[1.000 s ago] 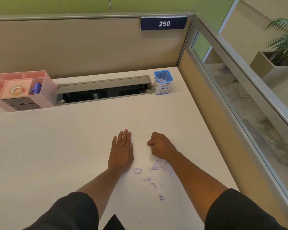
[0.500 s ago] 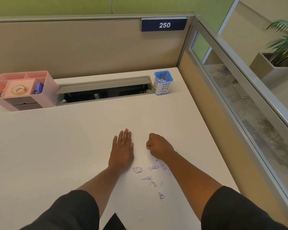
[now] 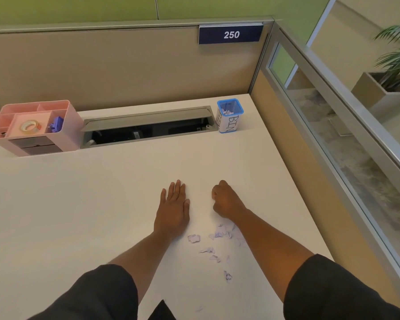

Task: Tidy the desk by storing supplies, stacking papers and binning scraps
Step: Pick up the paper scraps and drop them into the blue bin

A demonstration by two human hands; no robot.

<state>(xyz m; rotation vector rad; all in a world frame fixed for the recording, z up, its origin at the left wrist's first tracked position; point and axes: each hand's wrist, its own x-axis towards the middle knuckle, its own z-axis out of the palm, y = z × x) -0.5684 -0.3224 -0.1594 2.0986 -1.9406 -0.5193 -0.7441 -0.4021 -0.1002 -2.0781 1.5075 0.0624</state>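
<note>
The white counter [image 3: 102, 204] carries little: most of the tidying looks done, and no loose papers show on it. Taking the blue-rimmed bin [image 3: 229, 116] at the far right corner as the landmark, the open cable tray [image 3: 148, 128] runs just to its left, and the pink organiser [image 3: 35, 128] sits well to the left beyond that, with a tape roll [image 3: 29, 126] and a small purple item stored inside. The bin already holds some torn paper. Well nearer the person than the bin, the left hand [image 3: 172, 210] lies flat, fingers straight, on the bare surface. The right hand [image 3: 225, 200] is clenched into a fist; whether it holds scraps I cannot tell. The remaining paper scraps [image 3: 215, 243] lie scattered nearer still, between the forearms; binning them seems to be what is left.
</note>
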